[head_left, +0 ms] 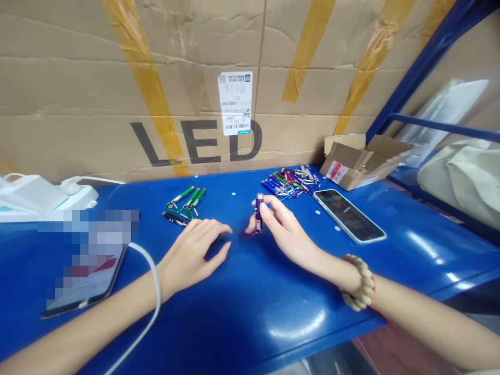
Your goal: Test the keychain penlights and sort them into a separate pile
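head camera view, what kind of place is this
Likely a storeroom or small workshop: a big taped cardboard box marked LED, a blue rack frame and a pile of small coloured tubes.

The right hand (291,232) holds a purple carabiner flashlight (259,212) upright over the blue desk (234,317); the left hand (195,250), half-open, is near green flashlights (199,197). A multicoloured flashlight pile (287,182) lies beside a smartphone (349,216).

Slim purple cylinder (258,213), silver-topped, upright
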### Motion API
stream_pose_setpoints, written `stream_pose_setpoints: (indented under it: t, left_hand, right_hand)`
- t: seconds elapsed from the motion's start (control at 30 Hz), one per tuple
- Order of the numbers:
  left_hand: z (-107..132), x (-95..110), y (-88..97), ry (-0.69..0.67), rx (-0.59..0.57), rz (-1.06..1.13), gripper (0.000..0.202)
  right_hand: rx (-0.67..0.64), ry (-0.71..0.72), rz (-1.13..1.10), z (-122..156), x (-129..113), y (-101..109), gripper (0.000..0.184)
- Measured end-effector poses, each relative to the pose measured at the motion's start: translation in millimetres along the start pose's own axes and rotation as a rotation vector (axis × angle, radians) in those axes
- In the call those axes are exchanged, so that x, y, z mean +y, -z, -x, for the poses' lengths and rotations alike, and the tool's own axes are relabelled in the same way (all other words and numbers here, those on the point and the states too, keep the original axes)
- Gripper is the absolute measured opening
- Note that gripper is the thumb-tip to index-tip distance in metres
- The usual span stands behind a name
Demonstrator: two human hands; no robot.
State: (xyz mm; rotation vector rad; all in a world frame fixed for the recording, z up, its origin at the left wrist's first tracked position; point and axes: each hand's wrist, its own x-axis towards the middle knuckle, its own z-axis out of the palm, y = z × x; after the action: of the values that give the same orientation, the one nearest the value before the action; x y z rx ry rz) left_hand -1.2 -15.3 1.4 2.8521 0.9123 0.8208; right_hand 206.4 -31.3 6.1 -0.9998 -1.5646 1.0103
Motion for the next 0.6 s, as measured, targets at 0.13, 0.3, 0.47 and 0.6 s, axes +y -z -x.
stream_pose_setpoints:
  t: [0.13,0.3,0.47,0.6]
  left_hand:
    - [-0.4,2.3,1.2,-0.011,0.044,-0.014,0.011]
    - [0.5,2.6,3.8,-0.045,0.055,-0.022,0.023]
    - [2.8,-0.4,4.1,-0.091,0.078,-0.014,0.028]
    - [3.4,-1.4,2.9,-0.118,0.104,-0.029,0.026]
  right_hand:
    - [-0.134,-0.071,0.043,1.4,-1.6,-1.3,0.03]
    - [-0.265,0.204,0.336,9.7,-7.0,-5.7,0.026]
    - [-0.225,0.334,0.429,12.7,-3.4,-6.8,0.026]
    - [-0.176,0.272,0.406,11.9,-6.3,-7.2,0.026]
